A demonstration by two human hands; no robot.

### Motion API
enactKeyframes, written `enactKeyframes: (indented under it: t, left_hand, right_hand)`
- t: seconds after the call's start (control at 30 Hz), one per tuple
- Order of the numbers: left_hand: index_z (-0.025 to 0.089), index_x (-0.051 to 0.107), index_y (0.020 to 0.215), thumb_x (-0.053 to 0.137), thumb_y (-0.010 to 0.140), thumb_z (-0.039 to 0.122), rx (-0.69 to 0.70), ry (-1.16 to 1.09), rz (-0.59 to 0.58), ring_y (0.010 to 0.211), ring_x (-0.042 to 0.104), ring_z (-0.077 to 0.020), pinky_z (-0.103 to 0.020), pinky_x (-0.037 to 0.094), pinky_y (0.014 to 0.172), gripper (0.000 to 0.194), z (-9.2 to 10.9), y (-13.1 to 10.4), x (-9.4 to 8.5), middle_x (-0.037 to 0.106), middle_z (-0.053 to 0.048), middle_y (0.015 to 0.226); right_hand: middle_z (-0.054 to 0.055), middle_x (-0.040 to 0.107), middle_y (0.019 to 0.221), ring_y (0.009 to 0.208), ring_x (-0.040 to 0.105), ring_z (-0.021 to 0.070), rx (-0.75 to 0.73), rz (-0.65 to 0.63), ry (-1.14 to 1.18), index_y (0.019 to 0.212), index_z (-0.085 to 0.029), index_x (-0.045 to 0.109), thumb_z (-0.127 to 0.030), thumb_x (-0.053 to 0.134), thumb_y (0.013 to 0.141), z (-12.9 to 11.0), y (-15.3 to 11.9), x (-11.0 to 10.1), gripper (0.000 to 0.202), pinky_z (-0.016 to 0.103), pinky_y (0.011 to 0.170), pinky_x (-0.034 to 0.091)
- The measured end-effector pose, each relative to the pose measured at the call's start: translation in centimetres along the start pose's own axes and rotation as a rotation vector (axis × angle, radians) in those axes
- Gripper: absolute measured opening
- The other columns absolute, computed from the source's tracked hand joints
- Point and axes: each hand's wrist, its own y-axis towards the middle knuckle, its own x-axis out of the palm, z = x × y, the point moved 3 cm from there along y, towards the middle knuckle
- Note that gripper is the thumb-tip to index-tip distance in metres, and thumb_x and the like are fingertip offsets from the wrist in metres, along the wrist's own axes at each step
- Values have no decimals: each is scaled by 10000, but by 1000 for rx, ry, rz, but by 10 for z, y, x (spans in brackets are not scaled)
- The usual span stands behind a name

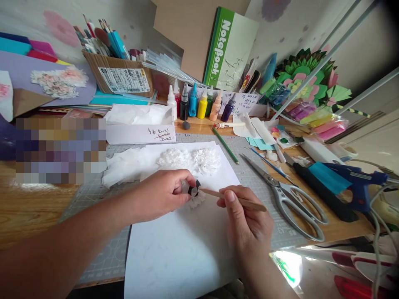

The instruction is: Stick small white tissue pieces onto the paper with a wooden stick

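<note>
Cutting mat: grey and gridded (99, 236), across the middle of the frame; firm and flat.
White sheet: paper (174, 257) on the mat, from the centre to the bottom edge; thin and light, likely to slide if brushed, so best pressed down at a margin.
White tissue: loose layers (124, 167) left of centre; they look very light, limp and easy to tear, best lifted by one edge with little pressure.
Left hand: (163, 193) at the centre, thumb and forefinger in a narrow pinch at the black piece (198, 185); how firmly they press, I cannot tell.
Right hand: (249, 218) right of centre, thumb and fingers closed around the wooden stick.
Wooden stick: (215, 193) slanting from centre to right, its tip at the black piece; should be light, stiff and dry, with good purchase along its flat middle.
Ruffled puffs: two white ones (174, 160) side by side above the hands; airy and crushable, safest taken from underneath.
Small ruffle: white (197, 202), at the centre below the left fingertips; probably soft and delicate, its frill better left unsqueezed.
Black piece: at the centre, just above the small ruffle; seems thin, its material unclear, best pinched by its rim.
</note>
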Motion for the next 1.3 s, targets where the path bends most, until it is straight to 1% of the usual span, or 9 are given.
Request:
enactKeyframes:
  t: [0.3,0.47,0.53,0.67,0.73,0.87,0.97,1.03,1.3]
  left_hand:
    - [245,686,896,493,802,287,27,62,-170,503,432,-104,-212,284,462,219,-1,-4,-3,454,58,528]
    - [263,713,894,513,801,320,108,52,-209,535,502,-104,-196,363,514,227,0,-10,-23,543,44,550]
    - [248,708,886,532,775,358,124,70,-94,523,501,-110,-204,374,513,236,-3,-14,-41,557,37,548]
    - [223,678,876,561,716,445,-17,184,434,571,530,-155,-238,375,505,297,-24,-34,-87,602,8,617]
    - [220,663,874,548,725,467,-102,284,593,646,568,-184,-261,406,547,310,-36,-49,-103,629,-11,695]
    - [217,645,872,530,731,405,-136,596,562,796,589,-220,-302,437,678,262,-52,-70,-112,655,-38,881]
    - [218,632,961,544,736,356,-89,683,507,950,574,-243,-331,428,815,279,-59,-74,-104,639,-54,1047]
    - [215,620,1009,560,744,346,-63,688,524,1033,547,-259,-351,413,878,301,-60,-71,-95,621,-62,1100]
    - [186,611,915,609,747,323,19,874,670,961,525,-267,-368,410,832,216,-47,-56,-73,607,-65,995]
  right_hand:
    - [-21,610,682,622,585,114,22,-79,-7,807,-203,644,-211,505,924,-2,4,3,182,219,570,422]
    - [-18,594,642,588,569,107,40,-178,24,732,-180,637,-223,510,915,-3,5,4,227,217,560,412]
    - [-13,583,630,580,560,113,31,-183,25,710,-175,627,-228,502,915,-4,4,4,246,224,554,408]
    - [-8,579,619,566,550,119,-18,-201,7,685,-173,615,-219,488,919,-5,5,4,270,231,542,401]
    - [-11,583,619,563,550,114,-57,-214,-7,676,-177,609,-208,485,921,-5,5,4,276,224,536,398]
    - [-18,586,625,561,564,109,-111,-229,-34,691,-187,601,-217,484,928,-4,5,3,266,210,526,411]
    - [-13,594,639,564,574,115,-120,-266,-83,701,-192,599,-237,484,933,-2,4,3,262,210,519,423]
    - [-12,595,636,554,575,115,-131,-265,-102,701,-193,602,-241,481,936,-2,3,2,268,211,511,425]
    - [-12,590,599,525,566,109,-181,-189,-117,661,-184,600,-240,484,930,-11,5,3,298,208,499,418]
